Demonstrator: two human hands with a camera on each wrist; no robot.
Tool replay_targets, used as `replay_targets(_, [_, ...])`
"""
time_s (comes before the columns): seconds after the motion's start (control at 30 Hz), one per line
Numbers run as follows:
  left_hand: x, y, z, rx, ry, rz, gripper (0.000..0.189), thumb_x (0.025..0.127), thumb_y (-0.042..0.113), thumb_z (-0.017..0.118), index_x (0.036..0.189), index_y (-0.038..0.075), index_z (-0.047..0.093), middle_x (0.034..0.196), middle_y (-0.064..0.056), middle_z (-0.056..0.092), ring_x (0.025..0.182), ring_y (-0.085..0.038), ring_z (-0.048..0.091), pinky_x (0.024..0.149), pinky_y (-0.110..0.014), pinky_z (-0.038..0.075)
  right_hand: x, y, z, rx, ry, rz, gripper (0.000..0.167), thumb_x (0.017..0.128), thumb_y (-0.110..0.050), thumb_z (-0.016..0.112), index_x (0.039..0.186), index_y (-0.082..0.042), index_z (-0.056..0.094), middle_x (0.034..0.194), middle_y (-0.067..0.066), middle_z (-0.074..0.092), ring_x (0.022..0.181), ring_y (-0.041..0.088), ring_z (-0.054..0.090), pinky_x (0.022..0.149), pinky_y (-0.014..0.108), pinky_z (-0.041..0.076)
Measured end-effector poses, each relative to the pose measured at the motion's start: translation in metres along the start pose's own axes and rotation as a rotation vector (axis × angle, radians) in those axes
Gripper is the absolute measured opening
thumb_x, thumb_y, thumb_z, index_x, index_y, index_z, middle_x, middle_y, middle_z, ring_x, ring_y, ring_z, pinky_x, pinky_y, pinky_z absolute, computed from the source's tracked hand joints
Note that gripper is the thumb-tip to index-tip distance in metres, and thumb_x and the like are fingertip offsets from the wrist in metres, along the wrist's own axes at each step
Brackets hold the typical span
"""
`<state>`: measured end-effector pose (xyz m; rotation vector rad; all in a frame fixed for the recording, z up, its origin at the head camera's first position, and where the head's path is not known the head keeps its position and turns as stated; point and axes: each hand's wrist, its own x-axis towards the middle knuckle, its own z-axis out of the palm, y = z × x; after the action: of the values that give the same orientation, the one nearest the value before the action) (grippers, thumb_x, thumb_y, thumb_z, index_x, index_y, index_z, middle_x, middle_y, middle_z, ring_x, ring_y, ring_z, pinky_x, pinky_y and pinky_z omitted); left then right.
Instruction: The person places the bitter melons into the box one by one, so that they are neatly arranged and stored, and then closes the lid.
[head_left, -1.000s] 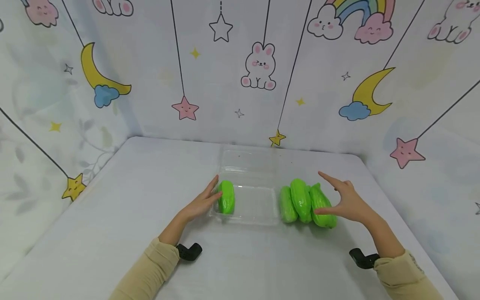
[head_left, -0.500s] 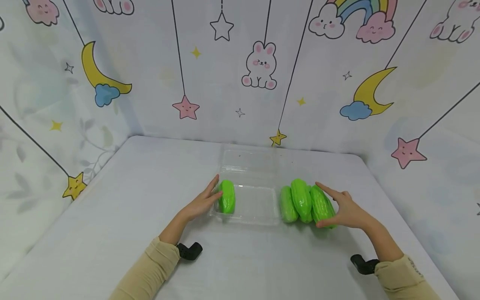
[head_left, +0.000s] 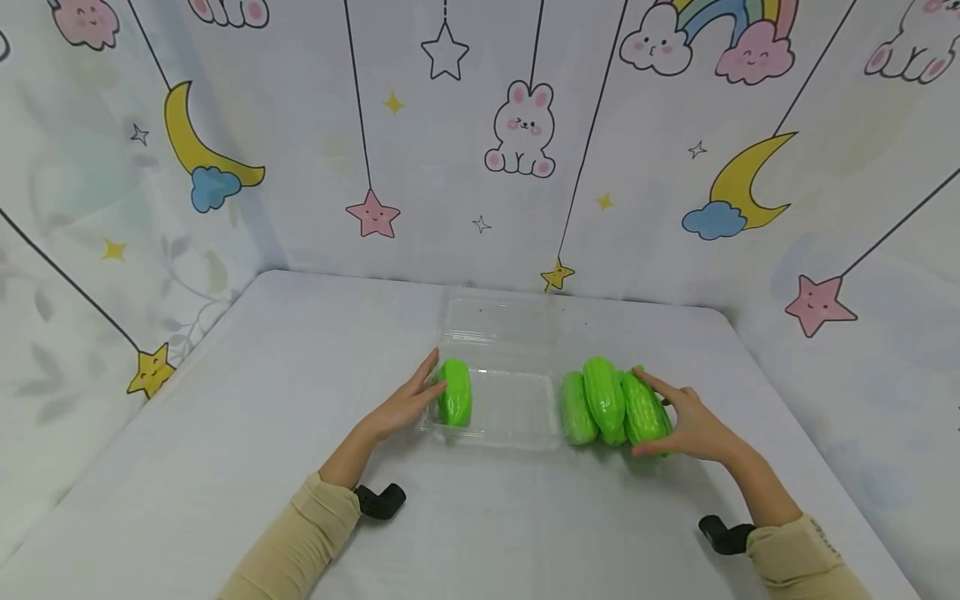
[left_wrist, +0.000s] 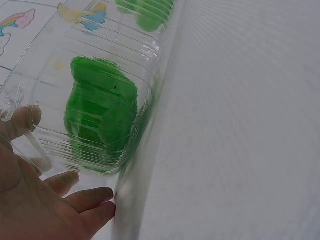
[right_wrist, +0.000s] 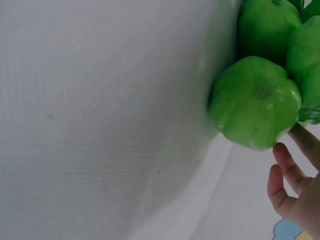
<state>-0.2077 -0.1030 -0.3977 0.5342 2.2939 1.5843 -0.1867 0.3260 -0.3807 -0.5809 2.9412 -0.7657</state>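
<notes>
A clear plastic clamshell container (head_left: 517, 446) lies with its lid (head_left: 498, 321) folded back. One shiny green ridged gourd (head_left: 455, 392) sits inside at its left end. My left hand (head_left: 401, 408) holds the container's left edge; in the left wrist view a digit reaches over the rim and the fingers (left_wrist: 90, 200) lie outside the wall. To the right of the container is a heap of several similar gourds (head_left: 603, 400). My right hand (head_left: 697, 425) grips the rightmost gourd (head_left: 647, 408), thumb at its near end, index finger at its far end. The right wrist view shows this gourd's lobed end (right_wrist: 255, 102) with fingertips against it.
All of this stands on a white-covered table (head_left: 487, 533) with rounded back corners. Behind it and at both sides rises a white cloth backdrop (head_left: 420, 167) printed with moons, stars and bunnies. Black devices (head_left: 381, 502) are strapped to both wrists.
My right hand has come down and closed in from wide-spread fingers to a grip on the rightmost gourd, which has tipped slightly toward the heap. My left hand stays at the container.
</notes>
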Motion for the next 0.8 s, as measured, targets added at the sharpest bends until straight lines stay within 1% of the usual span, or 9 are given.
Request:
replay_targets(0.2, [0.0001, -0.0009, -0.0001, -0.001, 0.001, -0.001, 0.063, 0.101, 0.024, 0.035, 0.147, 0.008, -0.005, 0.152, -0.015, -0.004, 0.134, -0.042, 0.01, 0.107, -0.052, 0.012, 0.0018, 0.0051, 0.0034, -0.004, 0.028, -0.017, 0.108, 0.058, -0.04, 0.085, 0.145, -0.013, 0.026, 0.128, 0.024, 0.042, 0.1, 0.036, 0.042, 0.069, 0.048, 0.043])
replay_targets(0.4, [-0.0001, -0.0005, -0.0002, -0.001, 0.003, 0.003, 0.063, 0.1, 0.023, 0.035, 0.147, 0.007, -0.005, 0.152, -0.015, -0.004, 0.134, -0.042, 0.01, 0.107, -0.052, 0.012, 0.0029, 0.0061, 0.0035, -0.002, 0.054, -0.034, 0.107, 0.058, -0.037, 0.086, 0.144, -0.01, 0.029, 0.126, 0.023, 0.045, 0.098, 0.035, 0.043, 0.067, 0.04, 0.04])
replay_targets(0.5, [0.0001, -0.0006, -0.0003, 0.002, 0.004, 0.009, 0.063, 0.1, 0.022, 0.035, 0.147, 0.006, -0.004, 0.152, -0.015, -0.003, 0.134, -0.041, 0.01, 0.107, -0.052, 0.012, 0.0034, 0.0046, 0.0018, -0.001, 0.071, -0.038, 0.106, 0.058, -0.036, 0.086, 0.144, -0.01, 0.029, 0.123, 0.023, 0.046, 0.098, 0.035, 0.044, 0.067, 0.038, 0.037])
replay_targets(0.6, [0.0003, -0.0007, -0.0004, 0.009, 0.004, 0.012, 0.063, 0.1, 0.022, 0.035, 0.146, 0.005, -0.004, 0.152, -0.016, -0.003, 0.135, -0.04, 0.008, 0.107, -0.052, 0.012, 0.0039, 0.0039, 0.0004, 0.002, 0.083, -0.04, 0.105, 0.058, -0.035, 0.086, 0.143, -0.01, 0.029, 0.122, 0.022, 0.047, 0.099, 0.035, 0.044, 0.069, 0.041, 0.038])
replay_targets(0.73, [0.0004, -0.0006, -0.0004, 0.01, 0.004, 0.008, 0.063, 0.1, 0.022, 0.035, 0.146, 0.005, -0.004, 0.152, -0.016, -0.003, 0.135, -0.039, 0.007, 0.107, -0.052, 0.012, 0.0039, 0.0032, -0.001, 0.009, 0.09, -0.041, 0.103, 0.061, -0.034, 0.085, 0.144, -0.01, 0.029, 0.128, 0.02, 0.044, 0.1, 0.034, 0.044, 0.072, 0.047, 0.039])
replay_targets(0.8, [0.0005, -0.0005, -0.0002, 0.012, 0.004, 0.007, 0.063, 0.101, 0.022, 0.035, 0.146, 0.005, -0.004, 0.152, -0.016, -0.003, 0.135, -0.039, 0.008, 0.107, -0.052, 0.012, 0.004, 0.0025, -0.0018, 0.01, 0.098, -0.045, 0.102, 0.062, -0.034, 0.084, 0.144, -0.01, 0.029, 0.132, 0.02, 0.043, 0.1, 0.033, 0.044, 0.073, 0.048, 0.04])
